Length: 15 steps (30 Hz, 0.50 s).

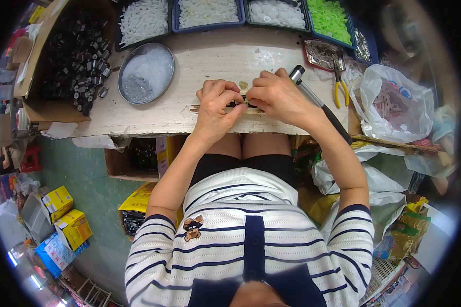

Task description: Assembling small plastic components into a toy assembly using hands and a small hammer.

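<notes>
At the bench's near edge, my left hand [218, 106] and my right hand [277, 96] meet with their fingers closed on a small black part [232, 104]. A bit of green [246, 101] shows on or beside the black part, between my fingertips. Most of that part is hidden behind my fingers, so its exact kind cannot be made out. Beside my right hand lies a hammer [295, 74] with a silver and black head; its dark handle passes under my right forearm. Pliers with yellow handles [340, 91] rest farther right.
A round metal dish [172, 77] of whitish grease and small metal pieces stands left, near a cardboard box [35, 66] of black parts [82, 61]. Blue trays [208, 25] with white and green pieces line the back. At right are a red tray [312, 65] and a plastic bag [368, 110].
</notes>
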Tool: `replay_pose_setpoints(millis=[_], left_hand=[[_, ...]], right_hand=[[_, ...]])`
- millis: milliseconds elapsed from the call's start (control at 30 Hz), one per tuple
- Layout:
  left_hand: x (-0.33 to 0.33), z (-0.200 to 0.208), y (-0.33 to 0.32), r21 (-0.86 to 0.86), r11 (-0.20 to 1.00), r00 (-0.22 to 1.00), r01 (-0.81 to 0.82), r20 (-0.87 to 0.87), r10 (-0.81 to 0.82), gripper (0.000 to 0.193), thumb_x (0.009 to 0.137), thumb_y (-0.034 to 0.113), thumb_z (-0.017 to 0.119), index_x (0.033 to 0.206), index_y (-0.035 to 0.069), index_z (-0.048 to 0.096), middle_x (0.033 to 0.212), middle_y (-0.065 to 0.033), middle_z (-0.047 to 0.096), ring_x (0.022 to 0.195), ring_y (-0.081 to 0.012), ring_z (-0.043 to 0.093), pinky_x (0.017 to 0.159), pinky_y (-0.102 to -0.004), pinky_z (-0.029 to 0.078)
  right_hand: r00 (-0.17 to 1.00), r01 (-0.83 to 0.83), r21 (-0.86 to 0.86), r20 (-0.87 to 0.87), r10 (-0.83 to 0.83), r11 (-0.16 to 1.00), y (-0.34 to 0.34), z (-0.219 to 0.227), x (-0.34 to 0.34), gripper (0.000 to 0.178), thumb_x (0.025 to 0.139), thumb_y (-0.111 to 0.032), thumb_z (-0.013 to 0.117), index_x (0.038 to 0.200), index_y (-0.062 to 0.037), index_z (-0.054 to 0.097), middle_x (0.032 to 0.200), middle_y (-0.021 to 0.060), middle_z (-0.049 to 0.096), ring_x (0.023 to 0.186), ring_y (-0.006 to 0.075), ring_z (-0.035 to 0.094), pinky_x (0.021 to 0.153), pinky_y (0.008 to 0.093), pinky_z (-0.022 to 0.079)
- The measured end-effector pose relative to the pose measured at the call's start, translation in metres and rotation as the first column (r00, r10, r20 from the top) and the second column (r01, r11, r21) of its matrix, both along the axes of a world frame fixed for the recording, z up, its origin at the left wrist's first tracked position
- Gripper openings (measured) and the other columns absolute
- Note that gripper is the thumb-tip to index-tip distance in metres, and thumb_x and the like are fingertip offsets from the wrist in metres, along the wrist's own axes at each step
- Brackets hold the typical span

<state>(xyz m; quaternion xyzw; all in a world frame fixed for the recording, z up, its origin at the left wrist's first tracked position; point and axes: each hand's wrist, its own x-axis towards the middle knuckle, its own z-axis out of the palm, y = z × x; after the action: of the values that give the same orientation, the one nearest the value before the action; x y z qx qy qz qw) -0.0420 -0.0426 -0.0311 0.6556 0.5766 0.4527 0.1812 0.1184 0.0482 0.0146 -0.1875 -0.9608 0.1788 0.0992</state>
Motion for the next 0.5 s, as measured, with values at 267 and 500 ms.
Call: replay_pose_setpoints(millis=[267,500], left_hand=[[0.006,0.007,0.003,-0.086,0.988,0.99,-0.127,-0.077,0.12,0.019,0.063,0.013,0.072,0.08,0.009,0.064,0.089,-0.0019,0.055,0.094,-0.0211,0.044,0.084,-0.035,0.028],[-0.001,0.004,-0.001,0.065,0.998,0.989,0.001,-0.146,0.009,0.022,0.066,0.017,0.072,0.085,0.008,0.065,0.092,-0.0044,0.055,0.096,-0.0226,0.045,0.084,-0.037,0.029]], right_hand=[[0.818,0.425,-0.132,-0.368,-0.442,0.896,0.031,0.014,0.086,0.011,0.077,-0.005,0.063,0.087,-0.0028,0.064,0.077,0.0081,0.06,0.07,0.022,0.057,0.063,0.0304,0.043],[0.266,0.805,0.521,0.108,-0.958,0.282,0.103,-0.001,0.275,0.027,0.08,-0.022,0.057,0.099,-0.0033,0.062,0.092,0.0158,0.065,0.084,0.0323,0.061,0.075,0.0386,0.046]])
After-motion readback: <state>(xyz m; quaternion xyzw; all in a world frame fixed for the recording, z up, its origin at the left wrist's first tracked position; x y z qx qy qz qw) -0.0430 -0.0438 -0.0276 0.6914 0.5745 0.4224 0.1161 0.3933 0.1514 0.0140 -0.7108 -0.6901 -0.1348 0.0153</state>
